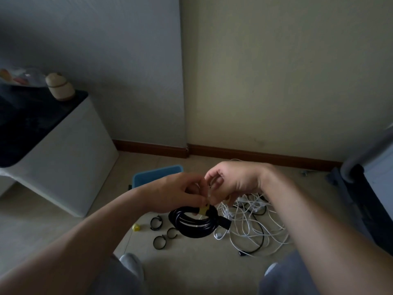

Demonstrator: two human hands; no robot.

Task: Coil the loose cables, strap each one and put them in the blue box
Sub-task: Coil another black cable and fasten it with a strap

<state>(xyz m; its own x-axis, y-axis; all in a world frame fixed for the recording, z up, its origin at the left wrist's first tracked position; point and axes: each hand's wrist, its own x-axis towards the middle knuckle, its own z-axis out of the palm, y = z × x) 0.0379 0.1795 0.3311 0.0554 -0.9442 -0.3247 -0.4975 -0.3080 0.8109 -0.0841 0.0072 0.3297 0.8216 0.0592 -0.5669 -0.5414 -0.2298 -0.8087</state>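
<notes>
One black cable [191,227] is already wound into a tight coil and hangs just above the floor [191,269], a little below the middle of the view. The left hand [176,192] has its fingers curled over the top of the coil and grips it there. A yellow strap [204,210] is wrapped round the strands at the coil's 12 o'clock. The right hand [234,179], at 1 o'clock from the coil, has its fingers bent, and thumb and forefinger seem to pinch the pale tail of the strap that runs up from the wrap. Whether the strap is fully fastened cannot be told.

The blue box [153,175] stands on the floor at 11 o'clock from the coil, partly hidden by the left hand. Its inside is not visible, so I cannot tell whether anything is packed yet.

Most of the job looks still to be done. At 3 o'clock from the coil the loose cables [255,222], white and black, lie in a tangle on the floor, uncoiled. At 8 o'clock three black straps [160,242] lie curled in rings, unused, with a rolled yellow strap [136,227] just beside them at 9 o'clock. By my reading, the step in hand is strapping this first coil; boxing it and working through the tangle remain.
</notes>
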